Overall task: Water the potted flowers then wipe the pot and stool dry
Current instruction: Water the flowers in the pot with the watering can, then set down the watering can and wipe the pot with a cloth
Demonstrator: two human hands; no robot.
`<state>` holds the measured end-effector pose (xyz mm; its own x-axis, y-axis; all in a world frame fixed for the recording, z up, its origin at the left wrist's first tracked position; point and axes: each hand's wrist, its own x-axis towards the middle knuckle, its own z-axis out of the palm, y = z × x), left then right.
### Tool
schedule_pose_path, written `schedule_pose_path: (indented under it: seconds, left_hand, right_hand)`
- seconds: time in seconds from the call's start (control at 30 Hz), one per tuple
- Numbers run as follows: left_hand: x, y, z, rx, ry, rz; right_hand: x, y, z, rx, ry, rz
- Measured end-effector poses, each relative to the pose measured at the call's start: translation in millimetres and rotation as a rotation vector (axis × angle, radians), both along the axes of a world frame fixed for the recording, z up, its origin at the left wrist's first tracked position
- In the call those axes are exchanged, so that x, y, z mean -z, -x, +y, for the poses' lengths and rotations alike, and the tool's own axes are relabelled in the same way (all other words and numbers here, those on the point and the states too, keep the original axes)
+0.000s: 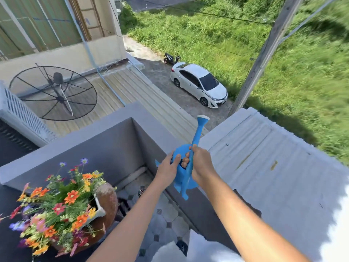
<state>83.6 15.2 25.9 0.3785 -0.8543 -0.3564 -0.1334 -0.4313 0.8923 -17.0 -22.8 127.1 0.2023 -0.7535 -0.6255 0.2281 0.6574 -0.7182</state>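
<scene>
A blue plastic watering can [184, 178] is held up over the grey balcony wall [113, 137], its long spout with a white rose pointing away from me. My right hand [200, 163] grips its handle, fingers curled round it. My left hand [168, 168] lies against the can's left side with the fingers spread on the body. The brown clay pot [108, 201] full of orange, red, yellow and purple flowers [62, 203] stands at the lower left. The stool under the pot is hidden by the blooms.
The balcony floor has patterned grey tiles [170, 218] with a drain [141, 191] in the corner. A corrugated roof [264, 167] lies beyond the wall on the right. A satellite dish [54, 93], a white car [198, 84] and grass lie below.
</scene>
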Motion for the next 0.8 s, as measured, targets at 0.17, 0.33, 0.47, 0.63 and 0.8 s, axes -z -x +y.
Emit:
schedule_pose_path:
  seconds: [0.17,0.33,0.47,0.63,0.8]
  left_hand:
    - [36,16,-51,0.103,-0.035,0.027]
    - [33,25,-69,0.151,-0.026,0.065]
    - [31,26,-68,0.185,-0.033,0.059]
    - [24,25,-60,0.227,-0.002,0.111]
    - [31,20,-55,0.251,-0.007,0.099]
  right_hand:
    - [18,22,-30,0.148,-0.054,-0.063]
    - [30,35,-44,0.215,-0.099,-0.111]
    - [45,37,-46,0.258,-0.15,-0.139]
    - [64,33,-41,0.275,-0.158,-0.146]
    - [68,41,-32,0.109,0.004,0.007]
